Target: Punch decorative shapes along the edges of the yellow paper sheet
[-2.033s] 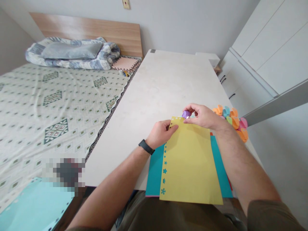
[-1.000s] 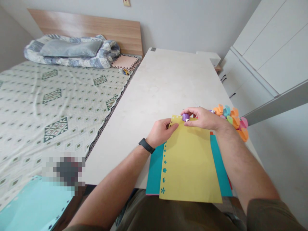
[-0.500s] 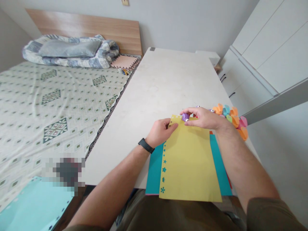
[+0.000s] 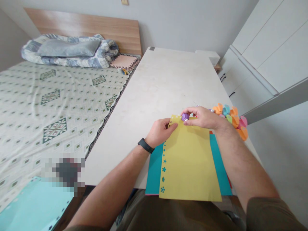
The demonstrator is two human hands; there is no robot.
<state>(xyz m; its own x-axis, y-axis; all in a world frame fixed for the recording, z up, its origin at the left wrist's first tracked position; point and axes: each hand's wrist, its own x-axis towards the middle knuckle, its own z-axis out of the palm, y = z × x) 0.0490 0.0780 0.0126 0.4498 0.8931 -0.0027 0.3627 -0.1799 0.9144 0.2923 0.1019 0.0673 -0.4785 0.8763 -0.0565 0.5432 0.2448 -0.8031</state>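
One purple punch (image 4: 185, 117) in right hand (image 4: 204, 118).

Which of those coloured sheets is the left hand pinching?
The yellow sheet, with shapes cut along its left edge. The teal sheet lies beneath it; the pale blue sheet is farther left.

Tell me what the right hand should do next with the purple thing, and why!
Perhaps the right hand should squeeze the purple thing: it's at the top edge of the yellow paper, the left hand grips near its corner, and cut-out shapes line the left side.
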